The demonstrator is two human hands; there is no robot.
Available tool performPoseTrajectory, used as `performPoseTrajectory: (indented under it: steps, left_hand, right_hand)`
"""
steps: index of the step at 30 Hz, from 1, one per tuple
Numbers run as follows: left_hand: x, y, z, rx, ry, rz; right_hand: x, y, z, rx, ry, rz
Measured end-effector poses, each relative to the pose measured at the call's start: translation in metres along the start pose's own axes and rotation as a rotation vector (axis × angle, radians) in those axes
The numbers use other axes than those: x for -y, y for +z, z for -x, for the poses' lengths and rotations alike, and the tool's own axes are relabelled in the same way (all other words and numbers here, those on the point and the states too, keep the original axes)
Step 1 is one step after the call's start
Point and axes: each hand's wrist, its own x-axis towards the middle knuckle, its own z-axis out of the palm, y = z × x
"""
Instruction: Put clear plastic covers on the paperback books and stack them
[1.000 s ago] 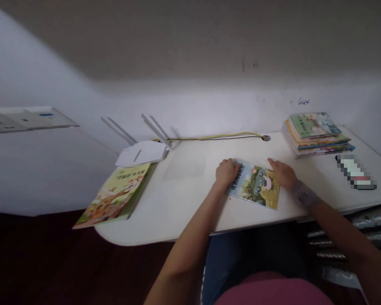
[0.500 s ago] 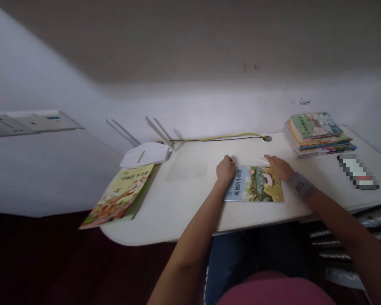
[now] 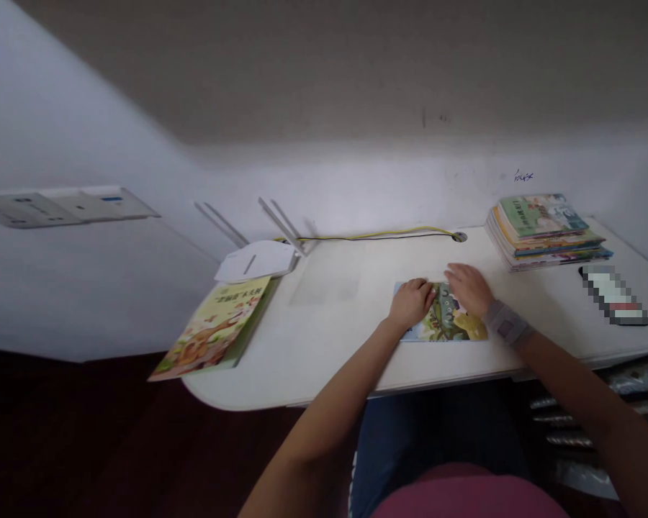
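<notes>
A picture book with a green and yellow cover lies flat near the front edge of the white desk. On the upper left part of its cover rests my left hand, its fingers bent and close together. My right hand is over the book's upper right part, fingers stretched towards the back of the desk. It wears a grey band at the wrist. Both hands hide parts of the cover, and nothing shows held in the right one.
A stack of books stands at the back right, with a blurred-out phone in front. At the left are a white router and more books. A yellow cable runs along the wall.
My left hand has moved right, from the book's left edge onto its cover. My right hand has turned flatter over the cover, and the clear sheet at its fingertips no longer shows.
</notes>
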Motion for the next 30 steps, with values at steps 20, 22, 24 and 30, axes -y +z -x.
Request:
performPoseTrajectory:
  steps: [20,22,24,30]
  left_hand:
    - [0.021,-0.008,0.037,-0.061,-0.508,-0.171]
    - [0.023,-0.011,0.037,-0.11,-0.523,-0.018]
    - [0.027,-0.013,0.037,-0.161,-0.555,0.152]
    - [0.044,-0.025,0.028,-0.208,-0.583,0.728]
  right_hand:
    - [-0.014,0.019,0.039,0.072,0.075,-0.022]
    - [-0.015,0.02,0.039,0.058,0.079,-0.044]
    - [-0.017,0.022,0.039,0.036,0.084,-0.081]
    - [-0.023,0.024,0.035,-0.091,0.1,-0.256]
